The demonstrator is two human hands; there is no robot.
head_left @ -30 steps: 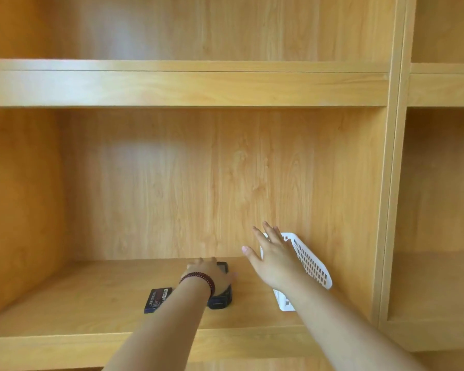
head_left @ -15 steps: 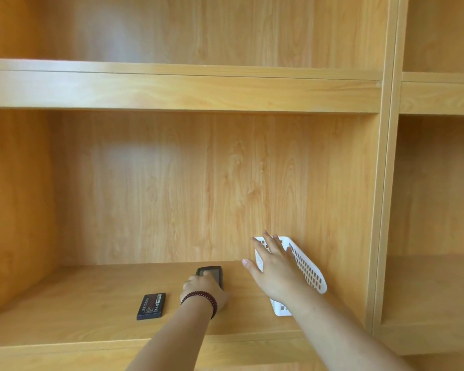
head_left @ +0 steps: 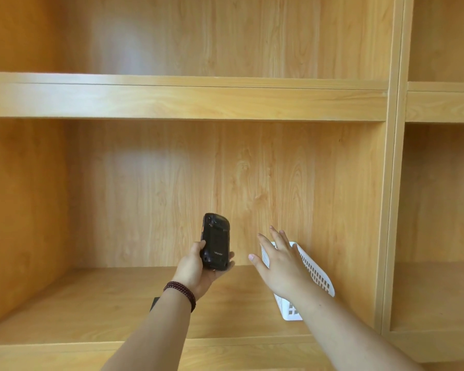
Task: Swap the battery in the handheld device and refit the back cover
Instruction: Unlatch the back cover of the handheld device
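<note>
1. The pale honey-coloured wooden shelving unit [head_left: 225, 100] is filling the whole view, its back panel, side walls and upright divider all showing the same grain; a second column of compartments is running down the right side.
2. The lower wooden shelf board [head_left: 97, 306] is serving as the working surface, and it is carrying the things below.
3. A white perforated plastic basket [head_left: 318, 273] is leaning tilted against the right wall of the compartment, partly hidden behind the right forearm.
4. The right hand [head_left: 279, 261] is hovering in front of the basket with its fingers spread and straight, gripping nothing.
5. The left hand [head_left: 196, 271], wearing a dark red beaded bracelet [head_left: 180, 293], is holding the black rugged handheld device [head_left: 215, 241] raised above the shelf, with its fingers curling round the lower end.
6. The device is standing upright with its back facing the camera, and the back cover is appearing to be on still.
7. A small dark flat corner [head_left: 156, 303] is peeking out beside the left wrist on the shelf; I cannot tell what it is.
8. Judging from this, the task is only beginning: removing the cover, swapping the battery and refitting the cover are all remaining.
</note>
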